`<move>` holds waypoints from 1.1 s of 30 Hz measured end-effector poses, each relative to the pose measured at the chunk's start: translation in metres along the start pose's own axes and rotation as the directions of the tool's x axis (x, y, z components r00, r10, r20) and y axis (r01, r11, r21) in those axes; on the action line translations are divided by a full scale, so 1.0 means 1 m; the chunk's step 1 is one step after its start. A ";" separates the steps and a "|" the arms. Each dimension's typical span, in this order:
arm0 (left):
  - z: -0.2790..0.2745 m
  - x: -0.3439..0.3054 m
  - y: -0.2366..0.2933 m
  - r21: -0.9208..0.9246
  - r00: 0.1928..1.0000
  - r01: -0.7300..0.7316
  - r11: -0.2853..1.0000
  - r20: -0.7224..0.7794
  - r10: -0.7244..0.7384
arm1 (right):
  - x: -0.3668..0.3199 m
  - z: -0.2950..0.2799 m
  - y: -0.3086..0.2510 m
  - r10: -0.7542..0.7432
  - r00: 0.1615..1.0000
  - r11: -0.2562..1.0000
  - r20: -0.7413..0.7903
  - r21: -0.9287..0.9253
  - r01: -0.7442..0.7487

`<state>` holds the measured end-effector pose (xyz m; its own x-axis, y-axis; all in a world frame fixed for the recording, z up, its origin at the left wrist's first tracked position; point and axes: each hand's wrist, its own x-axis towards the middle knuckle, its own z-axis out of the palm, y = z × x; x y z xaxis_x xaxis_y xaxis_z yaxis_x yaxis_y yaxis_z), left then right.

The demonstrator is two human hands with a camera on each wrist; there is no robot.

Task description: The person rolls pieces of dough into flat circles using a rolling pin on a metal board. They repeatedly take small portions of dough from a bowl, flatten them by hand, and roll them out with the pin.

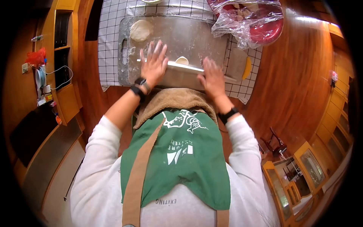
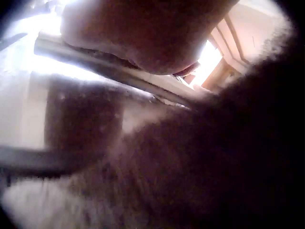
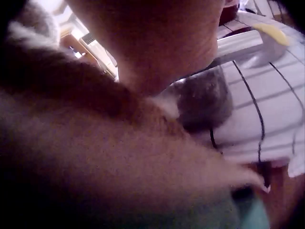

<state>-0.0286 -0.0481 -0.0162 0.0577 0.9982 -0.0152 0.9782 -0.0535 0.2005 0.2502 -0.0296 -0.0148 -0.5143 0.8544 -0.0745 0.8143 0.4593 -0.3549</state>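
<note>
A thin white rolling pin [image 1: 185, 66] lies slantwise across the near half of a grey board [image 1: 200, 36]. My left hand [image 1: 154, 65] rests on its left part, fingers stretched forward over the board. Toward the pin's right end, my right hand [image 1: 213, 77] presses with its fingers extended. Between the hands, a small pale piece of dough [image 1: 182, 60] shows just beyond the pin. A larger round of dough [image 1: 141, 30] sits at the board's far left. Each wrist view shows the palm over the rolling pin [image 3: 240, 45], with most of the fingers hidden.
The board stands on a checked tablecloth [image 1: 107, 49]. Crumpled clear plastic [image 1: 242, 28] covers part of a red bowl [image 1: 270, 32] at the far right. To the right of the board lies a scraper with a yellow edge [image 1: 247, 68]. A pale dish [image 1: 151, 0] is cut off at the top.
</note>
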 end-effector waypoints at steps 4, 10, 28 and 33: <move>-0.004 -0.022 0.003 0.011 0.985 -0.004 1.000 0.174 0.002 | -0.019 -0.002 -0.006 -0.041 0.998 0.998 0.044 -0.037 0.042; 0.014 0.072 0.001 -0.047 0.981 0.073 0.996 -0.175 -0.080 | 0.062 0.002 0.012 0.142 0.978 0.957 -0.152 -0.230 -0.175; -0.018 0.045 0.015 -0.292 0.886 0.159 0.943 0.464 -0.005 | -0.009 -0.016 -0.014 -0.267 0.957 0.963 -0.111 -0.054 0.263; -0.034 0.021 -0.005 -0.240 0.882 0.253 0.937 0.456 -0.121 | -0.013 -0.007 -0.012 -0.312 0.947 0.950 -0.079 -0.042 0.309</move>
<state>-0.0392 -0.0259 0.0162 0.0238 0.8744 -0.4847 0.8835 0.2084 0.4195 0.2493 -0.0449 -0.0026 -0.7194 0.6852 0.1141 0.6261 0.7108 -0.3206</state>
